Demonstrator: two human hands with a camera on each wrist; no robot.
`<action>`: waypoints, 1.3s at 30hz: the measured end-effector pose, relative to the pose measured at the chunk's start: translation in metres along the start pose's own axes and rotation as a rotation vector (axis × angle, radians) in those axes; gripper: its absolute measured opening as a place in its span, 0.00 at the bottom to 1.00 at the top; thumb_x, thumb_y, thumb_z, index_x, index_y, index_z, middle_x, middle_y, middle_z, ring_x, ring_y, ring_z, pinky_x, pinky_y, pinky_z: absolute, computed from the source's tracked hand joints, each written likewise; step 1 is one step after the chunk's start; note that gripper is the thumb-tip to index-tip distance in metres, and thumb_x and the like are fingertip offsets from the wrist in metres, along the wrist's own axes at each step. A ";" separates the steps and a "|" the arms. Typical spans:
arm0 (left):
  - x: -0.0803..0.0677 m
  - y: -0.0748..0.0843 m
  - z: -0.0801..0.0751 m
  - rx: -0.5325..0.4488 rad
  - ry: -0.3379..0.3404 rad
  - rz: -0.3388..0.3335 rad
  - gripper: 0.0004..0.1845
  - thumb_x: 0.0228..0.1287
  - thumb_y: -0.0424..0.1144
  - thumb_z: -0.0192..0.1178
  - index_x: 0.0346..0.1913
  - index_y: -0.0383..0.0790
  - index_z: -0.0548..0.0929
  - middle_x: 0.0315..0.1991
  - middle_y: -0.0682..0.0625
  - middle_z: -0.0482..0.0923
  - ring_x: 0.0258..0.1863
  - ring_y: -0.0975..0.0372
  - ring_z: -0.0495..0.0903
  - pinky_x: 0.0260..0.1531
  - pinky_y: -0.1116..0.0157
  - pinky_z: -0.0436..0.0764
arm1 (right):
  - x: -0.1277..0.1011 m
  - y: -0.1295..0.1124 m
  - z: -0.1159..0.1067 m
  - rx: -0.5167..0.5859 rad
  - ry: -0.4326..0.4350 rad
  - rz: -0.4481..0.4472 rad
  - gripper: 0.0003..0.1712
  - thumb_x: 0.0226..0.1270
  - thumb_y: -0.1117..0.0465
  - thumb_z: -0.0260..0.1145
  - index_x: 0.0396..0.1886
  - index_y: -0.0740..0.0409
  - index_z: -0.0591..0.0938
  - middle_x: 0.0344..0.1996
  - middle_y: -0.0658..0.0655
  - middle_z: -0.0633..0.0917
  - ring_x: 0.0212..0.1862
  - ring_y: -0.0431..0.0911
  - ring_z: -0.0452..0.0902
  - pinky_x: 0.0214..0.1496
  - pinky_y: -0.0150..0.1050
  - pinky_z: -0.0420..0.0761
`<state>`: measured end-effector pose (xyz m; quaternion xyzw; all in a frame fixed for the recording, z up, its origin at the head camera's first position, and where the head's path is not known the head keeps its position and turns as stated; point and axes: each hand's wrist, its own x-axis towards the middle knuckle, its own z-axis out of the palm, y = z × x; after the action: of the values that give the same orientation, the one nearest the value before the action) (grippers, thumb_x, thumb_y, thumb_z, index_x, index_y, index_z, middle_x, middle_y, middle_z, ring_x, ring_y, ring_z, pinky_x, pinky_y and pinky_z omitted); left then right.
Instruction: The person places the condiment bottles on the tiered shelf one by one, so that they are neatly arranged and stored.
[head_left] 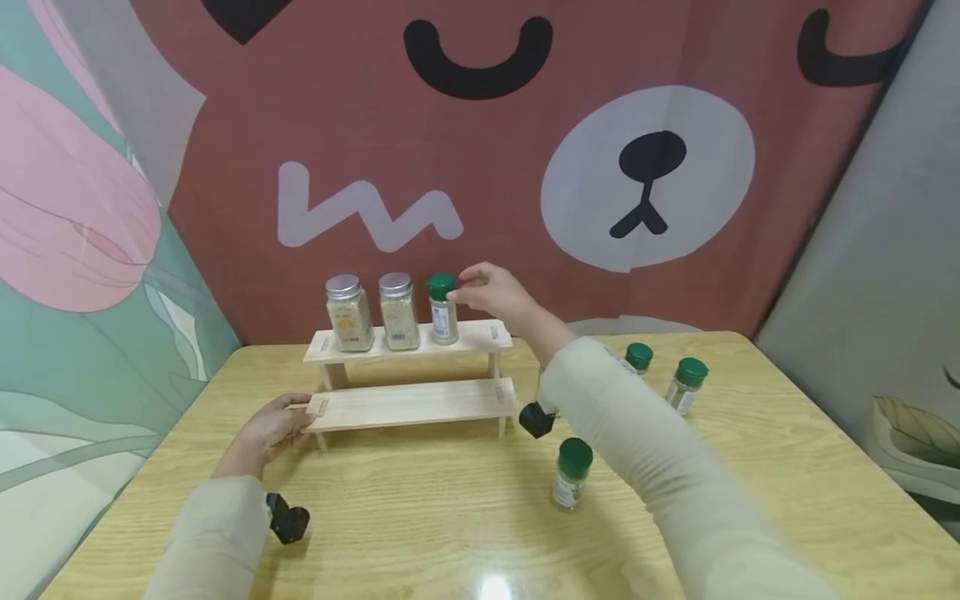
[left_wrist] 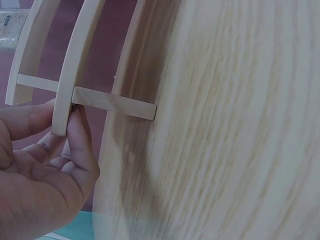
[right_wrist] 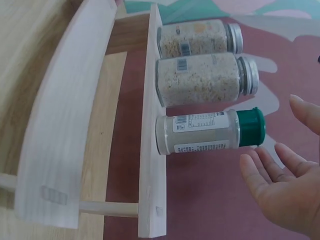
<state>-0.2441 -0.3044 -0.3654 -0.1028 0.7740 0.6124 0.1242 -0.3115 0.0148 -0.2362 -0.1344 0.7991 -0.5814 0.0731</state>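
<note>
A two-tier wooden rack (head_left: 412, 405) stands toward the back of the table. My left hand (head_left: 268, 430) grips the left end of its lower shelf, thumb and fingers pinching the board (left_wrist: 70, 75) in the left wrist view. On the upper shelf (head_left: 480, 335) stands a green-capped spice jar (head_left: 444, 321), upright, to the right of two silver-lidded jars (head_left: 350, 321) of pale flakes. My right hand (head_left: 497, 293) is beside the green cap (right_wrist: 251, 127), its fingers spread and relaxed around nothing. The right wrist view shows the fingertips just off the cap.
Another green-capped jar (head_left: 572, 475) stands on the table (head_left: 420, 517) in front of the rack, to its right. Two more green-capped jars (head_left: 686, 385) stand farther back at the right, one partly hidden by my right sleeve (head_left: 645, 433). A printed curtain (head_left: 375, 108) hangs behind the table.
</note>
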 end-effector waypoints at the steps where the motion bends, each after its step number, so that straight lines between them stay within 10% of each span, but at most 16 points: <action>1: 0.001 0.000 0.000 -0.003 -0.001 0.001 0.28 0.58 0.27 0.48 0.60 0.26 0.51 0.38 0.45 0.65 0.26 0.65 0.69 0.30 0.67 0.71 | -0.003 0.000 -0.002 -0.011 -0.009 0.000 0.28 0.54 0.59 0.64 0.54 0.62 0.66 0.46 0.58 0.72 0.46 0.49 0.71 0.49 0.40 0.68; 39: 0.006 -0.003 -0.005 -0.023 -0.051 0.006 0.26 0.59 0.28 0.48 0.59 0.28 0.51 0.32 0.49 0.68 0.26 0.65 0.70 0.28 0.67 0.72 | -0.121 0.088 -0.066 0.076 -0.196 -0.002 0.29 0.56 0.58 0.62 0.51 0.71 0.66 0.45 0.64 0.71 0.46 0.50 0.68 0.51 0.44 0.66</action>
<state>-0.2492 -0.3098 -0.3693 -0.0862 0.7637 0.6241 0.1408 -0.2253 0.1363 -0.3040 -0.1887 0.7651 -0.5956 0.1554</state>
